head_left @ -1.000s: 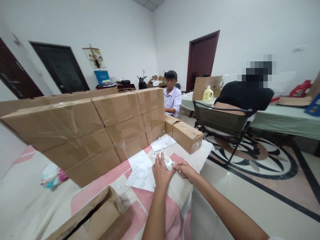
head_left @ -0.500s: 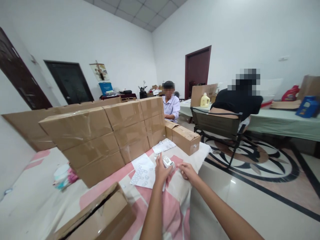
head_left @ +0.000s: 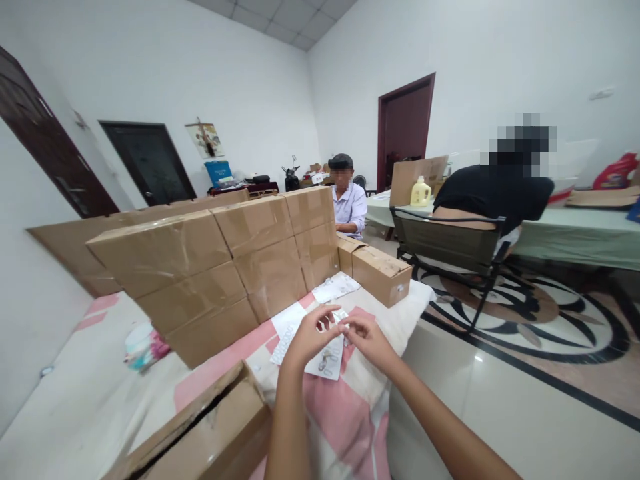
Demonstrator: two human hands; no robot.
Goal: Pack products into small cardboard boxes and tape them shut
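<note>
My left hand (head_left: 309,335) and my right hand (head_left: 369,338) are raised a little above the pink-and-white cloth on the table (head_left: 350,413). Their fingertips meet in a pinch, and what is between them is too small to make out. Under the hands lies a white sheet of small stickers (head_left: 327,363). A second sticker sheet (head_left: 336,288) lies farther back, next to the cardboard boxes.
A wall of taped cardboard boxes (head_left: 225,267) stands across the table, with a smaller box (head_left: 383,273) at its right end and an open box (head_left: 215,433) near me. A person in black sits in a folding chair (head_left: 450,243); another person (head_left: 349,200) sits behind the boxes.
My hands have lifted and drawn together into a fingertip pinch. The white device that my left hand held earlier is no longer visible. The view has shifted slightly.
</note>
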